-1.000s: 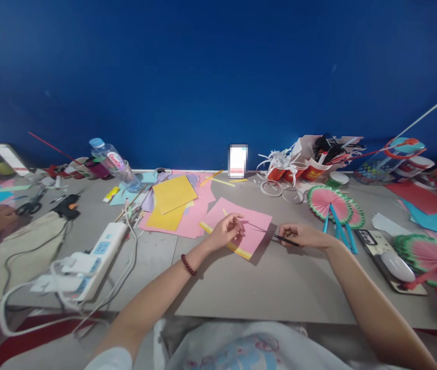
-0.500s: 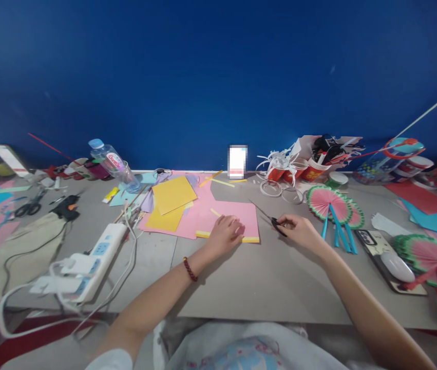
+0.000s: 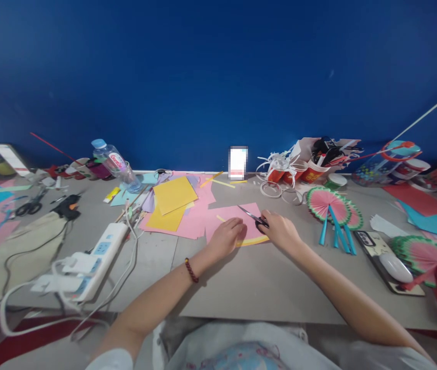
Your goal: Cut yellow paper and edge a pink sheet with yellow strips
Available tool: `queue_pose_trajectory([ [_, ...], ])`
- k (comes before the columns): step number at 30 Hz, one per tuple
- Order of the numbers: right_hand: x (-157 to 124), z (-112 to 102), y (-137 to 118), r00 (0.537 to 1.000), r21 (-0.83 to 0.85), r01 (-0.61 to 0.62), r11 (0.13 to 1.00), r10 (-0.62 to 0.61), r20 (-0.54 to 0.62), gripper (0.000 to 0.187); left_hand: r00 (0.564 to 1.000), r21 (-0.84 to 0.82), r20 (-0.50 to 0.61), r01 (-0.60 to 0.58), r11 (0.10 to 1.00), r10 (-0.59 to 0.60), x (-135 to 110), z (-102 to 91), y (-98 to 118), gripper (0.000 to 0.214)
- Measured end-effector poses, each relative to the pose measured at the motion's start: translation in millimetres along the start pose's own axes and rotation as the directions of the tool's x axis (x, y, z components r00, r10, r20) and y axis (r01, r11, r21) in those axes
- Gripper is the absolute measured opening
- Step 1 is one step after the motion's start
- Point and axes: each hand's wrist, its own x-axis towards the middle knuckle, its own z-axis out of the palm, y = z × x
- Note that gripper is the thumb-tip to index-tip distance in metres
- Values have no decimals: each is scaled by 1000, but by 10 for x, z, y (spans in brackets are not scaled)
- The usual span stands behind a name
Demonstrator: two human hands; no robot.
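A pink sheet of paper (image 3: 222, 213) with a yellow strip (image 3: 254, 240) along its near edge is in front of me, turned and slightly bowed at that edge. My left hand (image 3: 226, 237) is closed at the sheet's near left part, fingers together; its thumb is mostly hidden. In my right hand (image 3: 282, 231) is a pair of scissors (image 3: 259, 221) with dark handles, the blades pointing left and away over the pink sheet. The right fingers are close to the sheet's right corner; whether they touch it I cannot tell. A narrow yellow strip shows beside my left knuckles.
Yellow sheets (image 3: 175, 195) lie on pink paper to the left, near a tilted bottle (image 3: 116, 164) and a white power strip (image 3: 102, 257). Rightward are paper fans (image 3: 328, 205), red cups (image 3: 312, 172) and a phone (image 3: 372, 246) under a mouse. A lit phone (image 3: 237, 162) stands against the blue wall.
My right hand has moved left with the scissors, bringing the blades over the pink sheet. The sheet has turned and shifted right, and its yellow-edged side now curves.
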Motion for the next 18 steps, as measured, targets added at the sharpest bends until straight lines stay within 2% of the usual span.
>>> queue_pose_trajectory([
  [3,12,50,8,1000,51,23,998,-24,10,7,996,-57,-70,48,997,-52,38,-54,26,29],
  [5,15,96,33,1000,112,31,993,-31,4,8,996,-40,-67,54,998,-56,60,-101,3,31],
  [10,9,173,85,999,221,44,974,-37,-35,9,990,202,-104,112,973,-93,103,-204,-216,17],
  [14,-11,229,100,996,297,74,952,-58,-64,8,991,336,-39,131,933,-126,121,-250,-271,15],
  [18,-40,285,106,993,303,99,948,-74,-93,12,991,387,47,99,917,-126,53,-252,-104,20],
])
